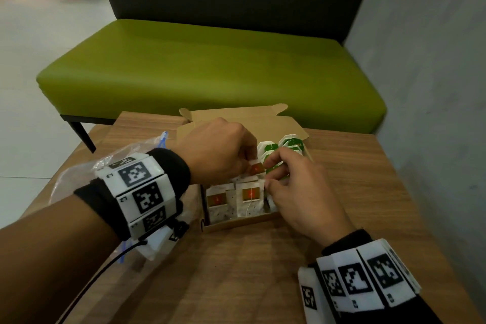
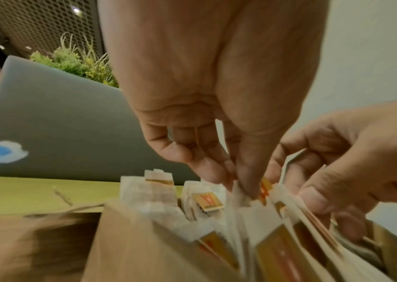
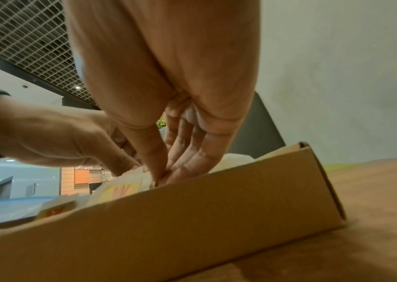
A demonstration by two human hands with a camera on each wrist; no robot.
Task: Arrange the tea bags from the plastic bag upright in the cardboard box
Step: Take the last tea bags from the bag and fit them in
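Both hands work inside the open cardboard box [image 1: 238,221] at the centre of the wooden bench [image 1: 263,271], where the sorting of tea bags looks well advanced. The left hand [image 1: 215,148] pinches an orange-tagged tea bag [image 1: 256,168] between thumb and fingertips, holding it just above the row at the box's middle. The right hand [image 1: 297,187], coming in from 4 o'clock, has its fingers [image 1: 274,166] loosely curled and pressed into the packed bags, apparently parting them to open a slot; whether it grips any one bag cannot be told.

Already in place: a block of green-tagged bags [image 1: 281,146] standing at the box's 12 o'clock end, and orange-tagged bags [image 1: 248,198] filling the 6 o'clock end, most upright, the nearest ones leaning back with their faces showing. The left wrist view shows those bags packed close, edges up.

The plastic bag [image 1: 79,179] lies at 9 o'clock of the box, largely hidden under the left forearm; it looks flat and nearly spent, though how many bags remain inside cannot be seen. By this reckoning the job is in its closing stretch: seat the held bag, straighten the leaning ones, clear whatever is left.
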